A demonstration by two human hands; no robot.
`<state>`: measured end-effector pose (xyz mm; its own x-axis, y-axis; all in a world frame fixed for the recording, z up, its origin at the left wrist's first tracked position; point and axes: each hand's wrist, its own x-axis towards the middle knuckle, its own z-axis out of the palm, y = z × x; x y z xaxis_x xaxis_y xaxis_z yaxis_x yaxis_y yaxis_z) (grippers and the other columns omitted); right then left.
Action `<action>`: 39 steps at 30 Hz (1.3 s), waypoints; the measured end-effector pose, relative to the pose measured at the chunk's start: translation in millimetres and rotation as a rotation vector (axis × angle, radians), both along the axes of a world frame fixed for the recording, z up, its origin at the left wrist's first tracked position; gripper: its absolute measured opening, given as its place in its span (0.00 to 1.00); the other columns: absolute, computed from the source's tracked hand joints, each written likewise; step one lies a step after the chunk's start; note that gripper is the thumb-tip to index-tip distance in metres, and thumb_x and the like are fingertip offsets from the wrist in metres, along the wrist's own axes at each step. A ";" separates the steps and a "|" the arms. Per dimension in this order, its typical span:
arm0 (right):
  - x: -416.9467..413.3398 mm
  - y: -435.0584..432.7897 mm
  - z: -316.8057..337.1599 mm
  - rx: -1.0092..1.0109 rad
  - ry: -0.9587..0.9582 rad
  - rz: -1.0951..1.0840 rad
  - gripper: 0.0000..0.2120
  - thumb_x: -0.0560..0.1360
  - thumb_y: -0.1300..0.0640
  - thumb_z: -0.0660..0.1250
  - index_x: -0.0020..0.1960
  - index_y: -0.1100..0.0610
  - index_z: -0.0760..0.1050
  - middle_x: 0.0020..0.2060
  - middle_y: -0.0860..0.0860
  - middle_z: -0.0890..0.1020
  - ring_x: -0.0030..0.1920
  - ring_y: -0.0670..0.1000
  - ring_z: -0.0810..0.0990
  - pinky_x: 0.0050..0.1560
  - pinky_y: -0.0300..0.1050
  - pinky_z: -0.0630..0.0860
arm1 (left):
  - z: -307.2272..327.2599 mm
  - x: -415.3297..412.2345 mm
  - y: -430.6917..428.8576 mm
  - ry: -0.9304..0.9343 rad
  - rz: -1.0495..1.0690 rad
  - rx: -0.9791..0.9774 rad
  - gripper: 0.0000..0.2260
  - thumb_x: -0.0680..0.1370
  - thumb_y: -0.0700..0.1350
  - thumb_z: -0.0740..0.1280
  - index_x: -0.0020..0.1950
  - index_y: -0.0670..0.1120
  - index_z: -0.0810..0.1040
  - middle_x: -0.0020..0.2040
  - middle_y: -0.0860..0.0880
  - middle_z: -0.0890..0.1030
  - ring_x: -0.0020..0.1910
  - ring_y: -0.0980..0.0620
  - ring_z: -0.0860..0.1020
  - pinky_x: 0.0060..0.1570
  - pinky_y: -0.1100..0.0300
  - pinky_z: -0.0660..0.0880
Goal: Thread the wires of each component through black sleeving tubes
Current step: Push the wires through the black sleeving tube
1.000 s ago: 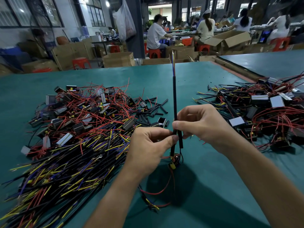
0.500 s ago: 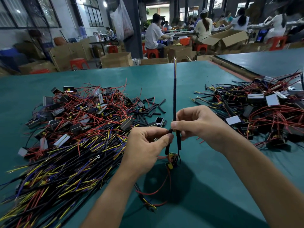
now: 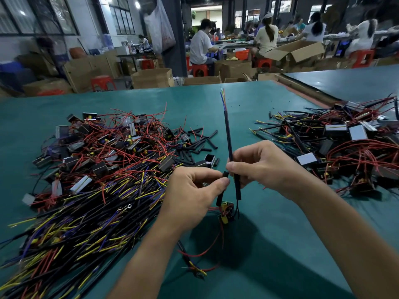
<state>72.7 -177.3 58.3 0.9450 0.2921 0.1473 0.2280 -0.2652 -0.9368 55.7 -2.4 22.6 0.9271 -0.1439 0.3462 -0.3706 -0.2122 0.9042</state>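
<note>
hands [image 3: 194,190] – 2 | component piles [image 3: 97,169] – 2 | held tubes [image 3: 227,134] – 2

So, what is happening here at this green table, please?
A person is sleeving component wires. The right hand pinches a long black tube held upright, with coloured wire ends sticking out of its top. The left hand pinches a shorter black tube just above the small component. Piles of wired parts lie on both sides.
</note>
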 end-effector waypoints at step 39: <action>0.2 4.6 -2.7 0.198 0.028 -0.014 0.06 0.73 0.66 0.70 0.47 0.70 0.81 0.33 0.60 0.79 0.35 0.55 0.75 0.35 0.39 0.80 | 2.4 0.3 -4.2 -0.010 -0.037 -0.109 0.04 0.73 0.33 0.72 0.42 0.41 0.85 0.28 0.54 0.82 0.26 0.64 0.75 0.29 0.70 0.71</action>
